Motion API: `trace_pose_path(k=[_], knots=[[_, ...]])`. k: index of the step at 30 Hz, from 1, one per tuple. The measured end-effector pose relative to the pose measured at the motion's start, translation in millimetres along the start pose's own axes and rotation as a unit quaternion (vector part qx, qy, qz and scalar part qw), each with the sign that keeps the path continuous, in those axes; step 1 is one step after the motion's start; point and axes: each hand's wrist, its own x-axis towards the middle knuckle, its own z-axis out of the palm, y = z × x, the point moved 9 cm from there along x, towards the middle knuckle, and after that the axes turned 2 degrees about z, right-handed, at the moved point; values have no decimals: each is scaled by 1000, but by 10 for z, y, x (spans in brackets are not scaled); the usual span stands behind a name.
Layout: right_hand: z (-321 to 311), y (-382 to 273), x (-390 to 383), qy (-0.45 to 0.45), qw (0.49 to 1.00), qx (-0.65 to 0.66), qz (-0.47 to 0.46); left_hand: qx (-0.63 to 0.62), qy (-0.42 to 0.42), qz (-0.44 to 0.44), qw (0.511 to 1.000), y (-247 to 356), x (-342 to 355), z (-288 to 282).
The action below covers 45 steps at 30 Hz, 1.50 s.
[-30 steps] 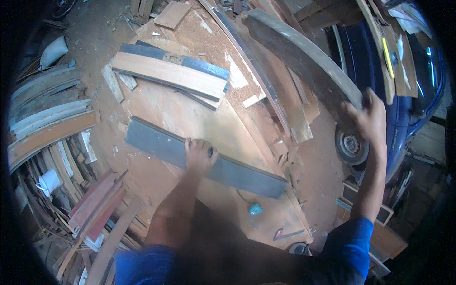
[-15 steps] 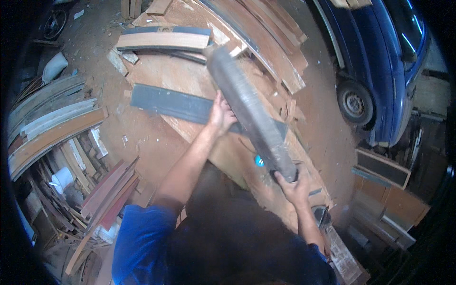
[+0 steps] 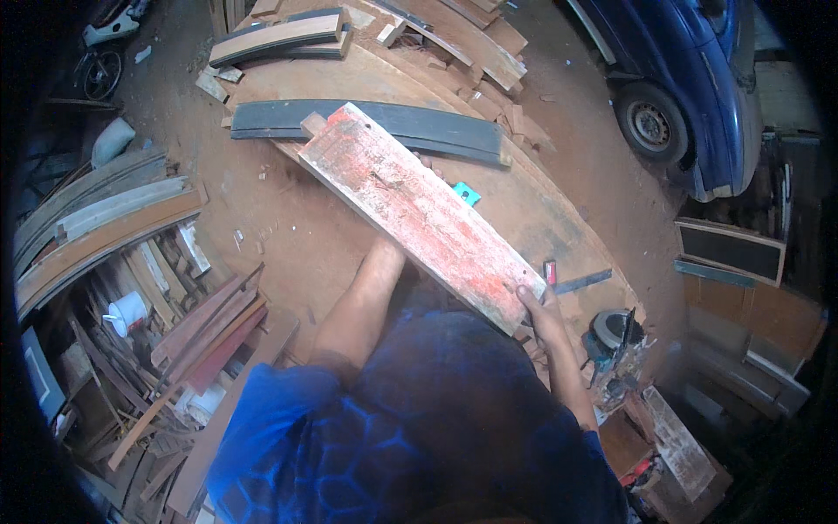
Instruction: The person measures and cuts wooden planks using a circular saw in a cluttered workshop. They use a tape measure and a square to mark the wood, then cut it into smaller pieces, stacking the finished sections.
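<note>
A wooden board (image 3: 410, 210) with worn, pinkish-red and whitish paint slants across the middle of the head view, raised above a plywood work surface (image 3: 559, 227). My right hand (image 3: 543, 316) grips its near right end, thumb on the painted face. My left hand (image 3: 426, 162) supports it from below; only some fingers show past the far edge, and the palm is hidden. Beyond the board lies a dark grey plank (image 3: 436, 131). A small teal object (image 3: 467, 194), perhaps a tape measure, sits beside the board's far edge.
A dark flat strip (image 3: 583, 281) and a round-bodied power tool (image 3: 614, 330) lie right of my right hand. Scrap wood (image 3: 209, 327) and a white bucket (image 3: 127, 313) fill the left side. More planks (image 3: 279, 37) are stacked at the back. A blue car (image 3: 681, 96) stands far right.
The board has been turned over, from a dark face to the reddish painted face, and lowered toward me. My left hand has gone mostly beneath it. The view has shifted slightly.
</note>
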Motion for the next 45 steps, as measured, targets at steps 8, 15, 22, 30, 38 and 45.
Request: trace_pose_path(k=[8,15,22,30,38,45], knots=[[-647,867,-332,-126,950,285,3,257,192,124,939,-380,-727,-233],[-966,1628,-191,-52,918,382,95,415,190,124,881,-884,-1327,300],[-1222,1749,-55,-65,963,240,103,484,214,135,838,-1013,-1458,280],[-1185,1673,14,-26,966,206,152,481,217,169,832,-878,-1448,250],[-1038,1926,443,-47,959,144,238,469,310,177,808,-244,-1456,-889],[-954,2002,1442,109,918,-382,-14,390,391,68,831,466,-1436,-2410]])
